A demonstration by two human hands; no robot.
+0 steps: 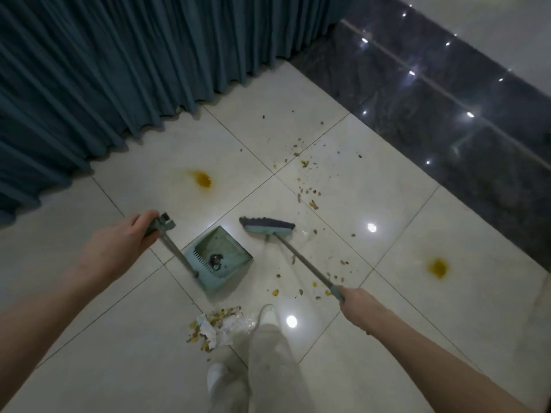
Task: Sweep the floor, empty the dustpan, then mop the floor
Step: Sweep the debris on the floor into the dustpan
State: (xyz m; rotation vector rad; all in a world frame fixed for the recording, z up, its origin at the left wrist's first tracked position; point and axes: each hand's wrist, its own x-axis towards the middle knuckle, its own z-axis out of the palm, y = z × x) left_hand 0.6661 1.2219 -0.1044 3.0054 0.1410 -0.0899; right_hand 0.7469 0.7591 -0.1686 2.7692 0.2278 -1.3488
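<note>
The left hand (119, 242) had its grip clamped on the handle top of the teal dustpan (219, 257), which stood on the white tiled floor (393, 204). The right hand (360, 308) had its grip clamped on the pole of the broom (268, 228), its head just right of the dustpan's far corner. Crumbs (307, 189) lay scattered far right; a litter pile (214, 326) lay nearer, beside a shoe (269, 312). Two orange stains (202, 178) marked the tiles.

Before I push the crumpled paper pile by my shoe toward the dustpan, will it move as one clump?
Probably not: the pile looks like light crumpled paper mixed with loose bits, so it may scatter. The glossy floor should let it slide easily. The paper likely crumples further.
</note>
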